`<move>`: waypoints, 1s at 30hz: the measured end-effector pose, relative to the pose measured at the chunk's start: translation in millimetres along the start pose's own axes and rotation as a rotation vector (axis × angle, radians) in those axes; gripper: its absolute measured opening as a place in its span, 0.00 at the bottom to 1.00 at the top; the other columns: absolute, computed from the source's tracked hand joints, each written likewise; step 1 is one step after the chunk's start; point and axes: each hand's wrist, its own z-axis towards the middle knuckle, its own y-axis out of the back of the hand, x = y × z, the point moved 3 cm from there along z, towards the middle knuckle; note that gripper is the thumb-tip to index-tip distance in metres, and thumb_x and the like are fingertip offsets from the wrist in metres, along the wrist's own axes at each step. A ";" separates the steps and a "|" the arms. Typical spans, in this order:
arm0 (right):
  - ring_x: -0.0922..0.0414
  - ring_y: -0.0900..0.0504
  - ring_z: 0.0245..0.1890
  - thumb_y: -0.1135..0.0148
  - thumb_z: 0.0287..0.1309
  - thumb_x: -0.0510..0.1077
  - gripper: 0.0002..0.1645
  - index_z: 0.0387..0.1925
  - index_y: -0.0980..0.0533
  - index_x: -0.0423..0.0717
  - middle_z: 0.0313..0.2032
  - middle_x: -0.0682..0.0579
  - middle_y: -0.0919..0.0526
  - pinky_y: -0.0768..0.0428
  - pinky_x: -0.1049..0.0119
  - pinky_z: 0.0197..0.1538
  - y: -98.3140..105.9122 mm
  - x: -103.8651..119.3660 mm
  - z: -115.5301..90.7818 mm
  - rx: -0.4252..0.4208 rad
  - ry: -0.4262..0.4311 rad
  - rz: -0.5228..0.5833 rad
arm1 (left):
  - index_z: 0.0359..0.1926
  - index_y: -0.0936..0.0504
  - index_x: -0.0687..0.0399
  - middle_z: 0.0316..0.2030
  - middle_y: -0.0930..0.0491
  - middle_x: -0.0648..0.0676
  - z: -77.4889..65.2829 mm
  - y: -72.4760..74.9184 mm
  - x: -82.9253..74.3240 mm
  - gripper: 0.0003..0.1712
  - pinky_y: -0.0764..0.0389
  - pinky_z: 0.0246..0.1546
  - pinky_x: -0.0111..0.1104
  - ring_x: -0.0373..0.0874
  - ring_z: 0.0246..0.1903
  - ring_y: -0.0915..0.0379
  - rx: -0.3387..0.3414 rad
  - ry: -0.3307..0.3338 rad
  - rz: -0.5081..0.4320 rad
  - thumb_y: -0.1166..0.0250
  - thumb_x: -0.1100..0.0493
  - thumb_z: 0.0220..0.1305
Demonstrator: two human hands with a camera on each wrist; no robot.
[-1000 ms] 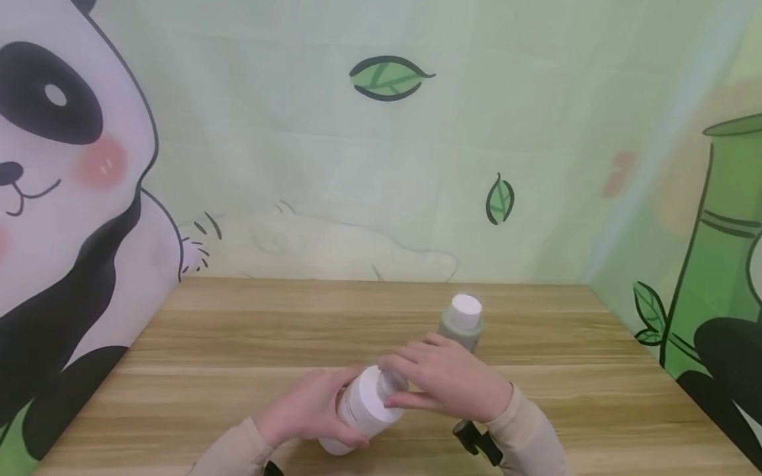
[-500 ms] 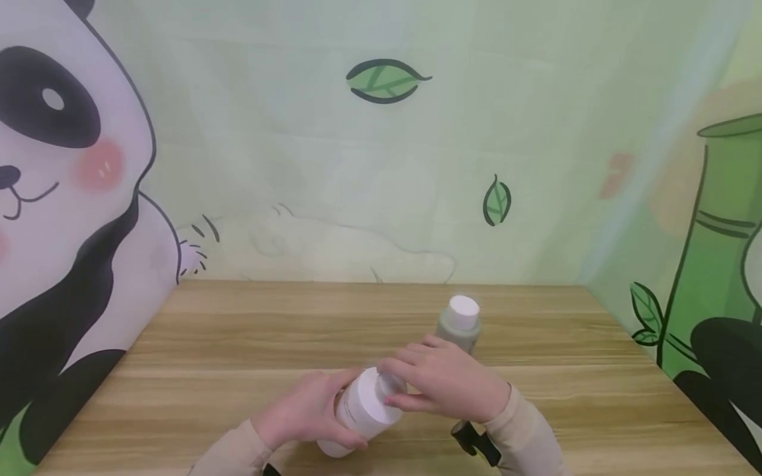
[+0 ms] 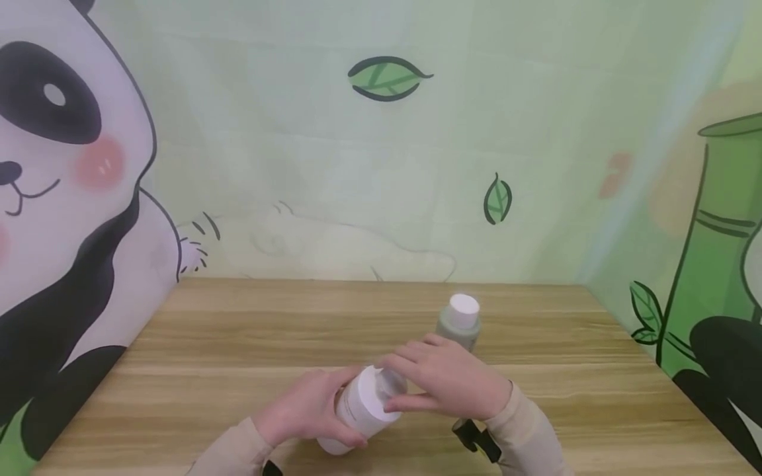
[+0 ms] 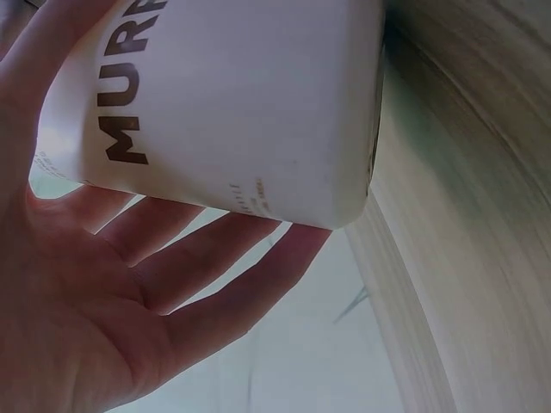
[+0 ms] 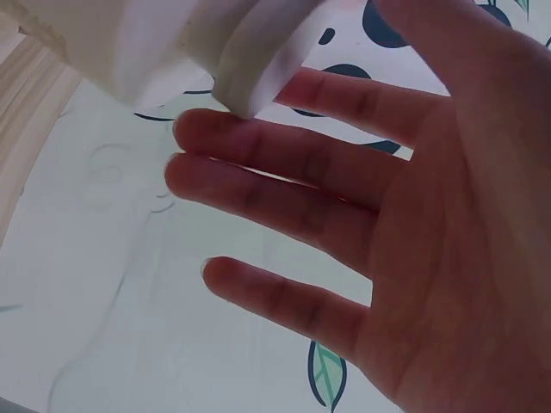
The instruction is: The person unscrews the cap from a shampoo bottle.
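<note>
A white bottle (image 3: 360,404) with dark lettering leans to the right near the front of the table. My left hand (image 3: 306,406) grips its body from the left side; in the left wrist view, the fingers (image 4: 215,258) curl along the bottle wall (image 4: 241,103). Over the top, my right hand (image 3: 449,380) pinches the pale cap (image 3: 391,385) between thumb and fingers. The right wrist view shows the fingertips (image 5: 202,129) against the cap rim (image 5: 263,64), with the other fingers spread apart. Whether the bottle's base touches the table is unclear.
Behind my right hand stands a grey-green bottle (image 3: 458,327) with a white cap, its lower part hidden. The wooden table (image 3: 286,324) reaches back to a printed panda-and-bamboo cloth (image 3: 333,165). A black wrist mount (image 3: 476,441) hangs below the right wrist.
Both hands stay on the bottle and its cap in almost the same pose. Only a slight shift of the whole head view shows.
</note>
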 end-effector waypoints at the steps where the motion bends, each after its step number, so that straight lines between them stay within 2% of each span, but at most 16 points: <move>1: 0.63 0.17 0.44 0.45 0.62 0.65 0.28 0.52 0.24 0.50 0.45 0.58 0.14 0.21 0.64 0.49 -0.3 0.2 0.2 0.000 -0.001 0.002 | 0.53 0.24 0.45 0.37 0.17 0.43 -0.1 -0.1 0.1 0.41 0.25 0.34 0.25 0.29 0.33 0.26 -0.002 -0.003 0.001 0.20 0.42 0.33; 9: 0.64 0.17 0.39 0.43 0.61 0.62 0.22 0.46 0.23 0.52 0.40 0.60 0.14 0.21 0.66 0.45 -2.9 2.8 2.6 -0.028 0.021 -0.044 | 0.52 0.23 0.46 0.37 0.17 0.44 -1.2 -0.3 1.4 0.41 0.24 0.34 0.26 0.30 0.33 0.26 0.008 -0.004 -0.016 0.20 0.42 0.33; 20: 0.64 0.18 0.38 0.36 0.57 0.57 0.18 0.44 0.23 0.53 0.38 0.61 0.16 0.21 0.68 0.43 -0.8 1.6 3.4 -0.041 0.053 -0.088 | 0.52 0.24 0.46 0.38 0.17 0.44 1.7 -1.2 2.2 0.41 0.24 0.35 0.26 0.31 0.34 0.25 0.013 0.012 -0.006 0.20 0.43 0.34; 26: 0.64 0.21 0.35 0.32 0.52 0.52 0.19 0.46 0.24 0.53 0.36 0.60 0.20 0.22 0.68 0.42 1.6 2.7 2.9 -0.027 0.072 -0.047 | 0.54 0.24 0.46 0.38 0.17 0.44 2.8 0.6 0.3 0.42 0.24 0.34 0.26 0.31 0.33 0.25 0.008 0.010 0.012 0.20 0.42 0.33; 30: 0.62 0.19 0.40 0.37 0.58 0.58 0.23 0.51 0.24 0.52 0.41 0.59 0.17 0.21 0.65 0.46 1.8 2.7 1.3 0.015 0.026 -0.016 | 0.52 0.24 0.44 0.37 0.17 0.43 0.5 -0.2 -0.2 0.40 0.25 0.34 0.27 0.31 0.33 0.25 0.021 0.034 -0.010 0.20 0.43 0.34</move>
